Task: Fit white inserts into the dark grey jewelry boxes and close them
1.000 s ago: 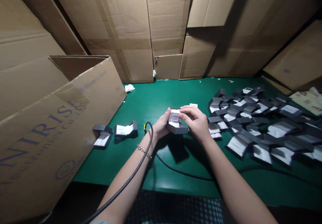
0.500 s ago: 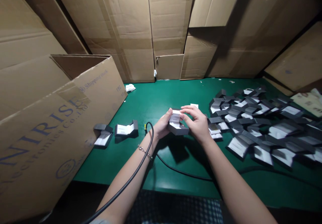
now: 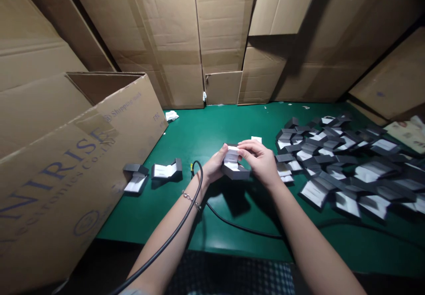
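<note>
A small dark-grey hinged box [image 3: 235,170] sits in the person's two hands, held just above the green counter [image 3: 212,129] near the middle of the scene. Its lid stands open and its white lining [image 3: 231,154] faces up toward the camera. The left hand [image 3: 215,166] cups the box from the left, with the thumb curled over the top edge of the lid. The right hand [image 3: 260,162] closes on it from the right, its fingertips [image 3: 241,150] pressed against the white lining, so both hands are gripping the box. Whatever lies inside is hidden by the fingers. A white slip of card [image 3: 256,139] lies on the counter just beyond the hands. To the left, two open boxes [image 3: 167,170] lie near the edge of a large cardboard carton [image 3: 76,171], which rests on its side with its printed face showing. To the right spreads a loose heap of similar open boxes [image 3: 345,166]. A black cable [image 3: 159,246] runs along the left forearm, below a chain bracelet [image 3: 191,200] on that wrist. A crumpled white paper [image 3: 171,116] lies at the far edge of the counter, against upright cardboard sheets [image 3: 162,34].
</note>
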